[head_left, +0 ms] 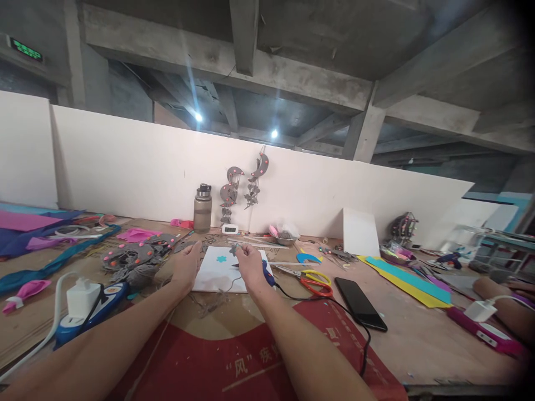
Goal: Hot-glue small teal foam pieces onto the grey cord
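My right hand (249,266) is over a white board (213,278), thumb and finger pinched on a small grey flower-shaped piece (234,249). At the left edge of that board is my left hand (187,268), its fingers loosely stretched and holding nothing I can see; its fingertips are partly hidden. A small turquoise flower (221,259) lies flat on the board between my hands. A blue glue gun (268,274) with a black cord sits beside and partly behind my right hand. Loose grey yarn (213,303) trails near the board's front edge.
Scissors with red and yellow handles (316,283) and a black phone (361,303) lie to the right. Grey crescents with pink dots (134,255) are at left, near a blue power strip (92,314). A bottle (203,209) stands behind. Another person's arm (497,301) rests far right.
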A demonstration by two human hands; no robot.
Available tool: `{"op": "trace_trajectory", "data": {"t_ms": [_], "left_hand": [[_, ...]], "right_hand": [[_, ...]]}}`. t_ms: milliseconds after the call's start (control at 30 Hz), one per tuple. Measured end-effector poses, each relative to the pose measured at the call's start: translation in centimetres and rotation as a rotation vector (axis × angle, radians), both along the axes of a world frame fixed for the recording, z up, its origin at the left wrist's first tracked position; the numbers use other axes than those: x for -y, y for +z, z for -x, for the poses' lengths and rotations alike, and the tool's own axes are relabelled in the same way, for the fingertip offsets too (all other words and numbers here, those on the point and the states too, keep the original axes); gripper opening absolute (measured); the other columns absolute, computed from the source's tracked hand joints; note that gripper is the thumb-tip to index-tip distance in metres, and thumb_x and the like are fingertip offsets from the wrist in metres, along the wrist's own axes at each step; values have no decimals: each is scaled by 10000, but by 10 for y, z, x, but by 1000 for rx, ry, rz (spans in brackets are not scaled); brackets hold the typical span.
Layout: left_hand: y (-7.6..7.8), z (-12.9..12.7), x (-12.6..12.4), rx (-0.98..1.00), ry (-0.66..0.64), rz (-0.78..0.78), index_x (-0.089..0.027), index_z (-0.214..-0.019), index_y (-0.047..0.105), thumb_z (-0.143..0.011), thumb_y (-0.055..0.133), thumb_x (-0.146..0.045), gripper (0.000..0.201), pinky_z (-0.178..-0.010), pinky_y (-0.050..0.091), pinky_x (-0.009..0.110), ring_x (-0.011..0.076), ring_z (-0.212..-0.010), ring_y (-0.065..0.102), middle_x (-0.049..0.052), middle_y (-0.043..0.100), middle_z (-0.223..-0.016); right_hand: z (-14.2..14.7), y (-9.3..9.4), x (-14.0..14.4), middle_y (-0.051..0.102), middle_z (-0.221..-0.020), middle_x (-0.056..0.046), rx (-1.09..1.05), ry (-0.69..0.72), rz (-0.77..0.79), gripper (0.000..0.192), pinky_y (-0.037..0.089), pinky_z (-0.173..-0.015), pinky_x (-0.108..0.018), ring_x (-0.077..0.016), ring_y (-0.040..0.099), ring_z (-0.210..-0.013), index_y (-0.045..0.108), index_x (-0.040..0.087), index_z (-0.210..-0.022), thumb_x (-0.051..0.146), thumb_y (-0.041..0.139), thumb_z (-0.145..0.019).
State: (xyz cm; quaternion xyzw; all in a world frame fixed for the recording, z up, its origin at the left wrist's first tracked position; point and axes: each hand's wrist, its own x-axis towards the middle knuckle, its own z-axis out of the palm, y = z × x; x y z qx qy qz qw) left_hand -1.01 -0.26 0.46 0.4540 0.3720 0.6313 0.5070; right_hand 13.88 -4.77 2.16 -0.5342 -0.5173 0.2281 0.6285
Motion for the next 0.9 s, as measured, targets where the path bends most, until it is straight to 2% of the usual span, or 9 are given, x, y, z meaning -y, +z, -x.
{"op": "trace_trajectory", "data": {"t_ms": [67, 233, 433, 900], "left_hand": [[-1, 0, -2, 25, 47, -19, -215, -565, 263, -737, 606, -492, 473, -418, 103, 274, 66, -387, 163, -68, 216, -445], [1, 2, 0, 18, 61, -29, -213, -571, 285, -754, 610, -445, 439, -407, 131, 264, 66, -385, 190, -70, 243, -442], [6, 1, 5, 51, 84, -29, -215, -574, 294, -747, 606, -408, 406, -392, 133, 237, 64, -375, 190, -87, 237, -430], [9, 1, 6, 62, 93, -54, -206, -545, 288, -763, 586, -384, 410, -397, 129, 231, 66, -385, 183, -74, 232, -430]], "right_hand": [[0, 2, 0, 407, -513, 68, 2, -10, -12, 200, 243, -465, -203, -74, 301, -491, 506, 183, -593, 343, 484, -709], [0, 4, 2, 431, -523, 61, 6, -3, -29, 185, 251, -466, -204, -75, 327, -497, 518, 176, -610, 323, 479, -715], [0, 6, 5, 351, -511, 73, -25, 16, -32, 191, 214, -454, -209, -70, 271, -482, 468, 190, -601, 340, 487, -717], [-3, 4, 2, 416, -541, 62, 15, -37, -45, 194, 262, -481, -208, -83, 320, -509, 527, 182, -646, 348, 484, -736]]}}
